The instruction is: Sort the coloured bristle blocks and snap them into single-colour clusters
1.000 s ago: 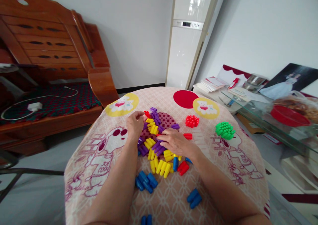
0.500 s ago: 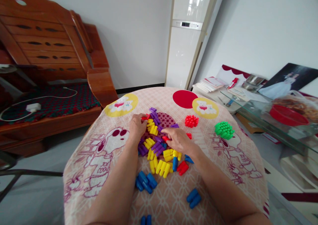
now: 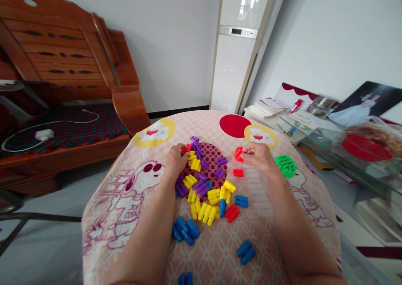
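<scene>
A red plastic block [image 3: 186,148], shaped like joined pegs, is pinched in my left hand [image 3: 176,161] at the far left of the pile. Beside those fingers lie purple blocks [image 3: 196,146] and yellow blocks [image 3: 194,162] of the same kind. My right hand [image 3: 260,156] is out to the right, its fingertips closed on red blocks [image 3: 239,154]; the fingers partly cover that red cluster. Just below it lies a single red block [image 3: 238,173]. More purple blocks [image 3: 221,160] rest on the dark checkered circle of the tablecloth.
A green cluster of blocks [image 3: 286,166] sits right of my right hand. Blue blocks [image 3: 186,229] lie nearer me, with another blue pair [image 3: 246,251] to the right. The round table [image 3: 109,184] stands between a wooden bench [image 3: 63,138] and a glass shelf [image 3: 339,146].
My right hand has moved right, from the red block in the middle of the pile to the red cluster. My left hand stays near the same place, with a red block.
</scene>
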`<state>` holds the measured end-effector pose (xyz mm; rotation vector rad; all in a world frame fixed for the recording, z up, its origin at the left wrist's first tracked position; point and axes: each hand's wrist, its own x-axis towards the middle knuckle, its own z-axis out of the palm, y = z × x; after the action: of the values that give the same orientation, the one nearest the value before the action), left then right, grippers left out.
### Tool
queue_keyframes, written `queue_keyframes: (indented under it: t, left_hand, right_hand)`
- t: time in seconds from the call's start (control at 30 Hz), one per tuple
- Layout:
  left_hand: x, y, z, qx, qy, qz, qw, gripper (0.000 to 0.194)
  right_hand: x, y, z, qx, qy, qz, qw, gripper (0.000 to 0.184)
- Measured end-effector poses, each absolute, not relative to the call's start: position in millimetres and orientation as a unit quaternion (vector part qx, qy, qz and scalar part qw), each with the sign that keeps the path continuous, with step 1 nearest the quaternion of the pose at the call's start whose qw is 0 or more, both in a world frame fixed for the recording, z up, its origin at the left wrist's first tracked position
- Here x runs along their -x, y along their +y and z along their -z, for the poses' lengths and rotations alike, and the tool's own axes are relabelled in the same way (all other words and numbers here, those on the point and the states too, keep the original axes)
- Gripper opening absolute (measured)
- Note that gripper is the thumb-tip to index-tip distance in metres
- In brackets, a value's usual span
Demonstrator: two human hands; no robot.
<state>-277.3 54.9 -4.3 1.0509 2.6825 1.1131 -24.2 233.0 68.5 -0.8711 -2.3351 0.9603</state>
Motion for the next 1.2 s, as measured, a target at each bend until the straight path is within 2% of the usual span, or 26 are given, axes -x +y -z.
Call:
queue_keyframes:
  t: [0.1, 0.23, 0.5, 0.7, 0.83, 0.97, 1.1, 1.2]
  left_hand:
    - [276.2, 55.3, 4.0, -0.344, 0.868, -0.358, 0.02, 0.024]
    - [275.7, 54.8, 3.6, -0.356, 0.862, -0.36, 0.023, 0.022]
    - [280.4, 56.0, 7.5, -0.342, 0.856, -0.387, 0.032, 0.015]
    - [275.9, 56.2, 4.1, -0.322, 0.85, -0.414, 0.054, 0.017]
    - [273.7, 56.5, 3.1, -0.327, 0.844, -0.421, 0.065, 0.032]
    - [273.8, 56.9, 4.9, -0.349, 0.859, -0.37, 0.055, 0.031]
    - [274.2, 58.6, 6.0, -0.403, 0.846, -0.349, 0.011, 0.039]
    - [272.3, 60.3, 5.1, -0.426, 0.841, -0.332, 0.022, 0.034]
  right_hand:
    - [3.8, 262.3, -72.5, 0.422, -0.827, -0.258, 0.268, 0.013]
    - [-7.1, 279.2, -63.2, 0.494, -0.822, -0.161, 0.235, 0.013]
    - [4.7, 284.3, -31.4, 0.491, -0.84, -0.145, 0.179, 0.017]
    - [3.3, 282.1, -36.3, 0.481, -0.855, -0.138, 0.138, 0.017]
    - [6.1, 273.7, -50.0, 0.491, -0.846, -0.118, 0.174, 0.019]
    - [12.5, 263.1, -56.7, 0.465, -0.844, -0.154, 0.219, 0.02]
    - [16.4, 257.5, -58.3, 0.437, -0.848, -0.177, 0.242, 0.02]
    - [15.8, 257.6, -61.1, 0.443, -0.841, -0.163, 0.265, 0.021]
